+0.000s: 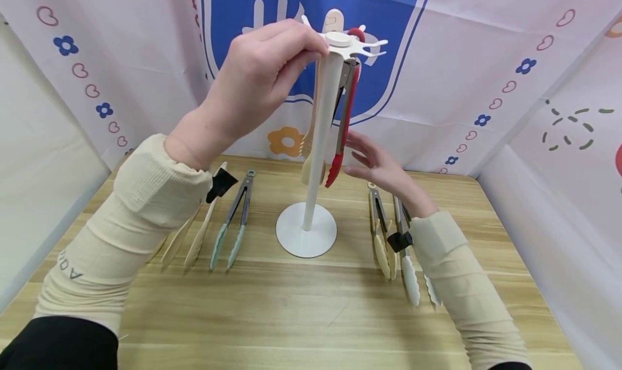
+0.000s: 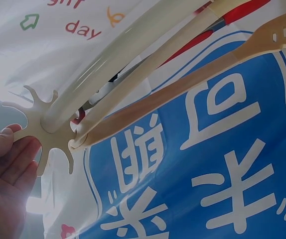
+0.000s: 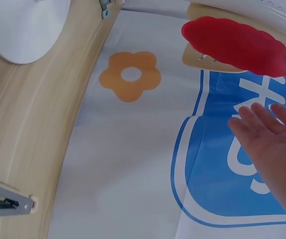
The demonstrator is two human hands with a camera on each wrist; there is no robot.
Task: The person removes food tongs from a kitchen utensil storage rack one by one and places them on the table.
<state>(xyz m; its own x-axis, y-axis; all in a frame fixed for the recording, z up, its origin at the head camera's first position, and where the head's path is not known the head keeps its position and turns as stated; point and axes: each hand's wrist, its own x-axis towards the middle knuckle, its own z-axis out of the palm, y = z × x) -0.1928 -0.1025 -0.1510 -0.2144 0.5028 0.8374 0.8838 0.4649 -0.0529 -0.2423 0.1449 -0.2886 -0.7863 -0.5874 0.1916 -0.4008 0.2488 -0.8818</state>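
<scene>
A white utensil stand [image 1: 323, 127] rises from a round base, with a ring of hooks [image 2: 43, 124] on top. My left hand [image 1: 264, 70] pinches one of these hooks between thumb and fingers. Tongs with red grips and tips [image 1: 346, 111] hang on the stand's right side. Behind the pole hang a beige slotted utensil [image 2: 280, 37] and another pale-handled utensil [image 2: 150, 69]. My right hand [image 1: 381, 167] is beside the red tongs' lower end, its fingers extended and spread. The thumb is close to the red tip [image 3: 232, 47]; whether they touch I cannot tell.
Mint-tipped tongs [image 1: 235, 219] and pale long utensils [image 1: 201, 235] lie left of the base. Yellow-tipped tongs [image 1: 381, 240] and white-tipped tongs [image 1: 410, 278] lie right, partly under my right forearm. A printed cloth [image 1: 423, 89] hangs behind the wooden table [image 1: 291, 316].
</scene>
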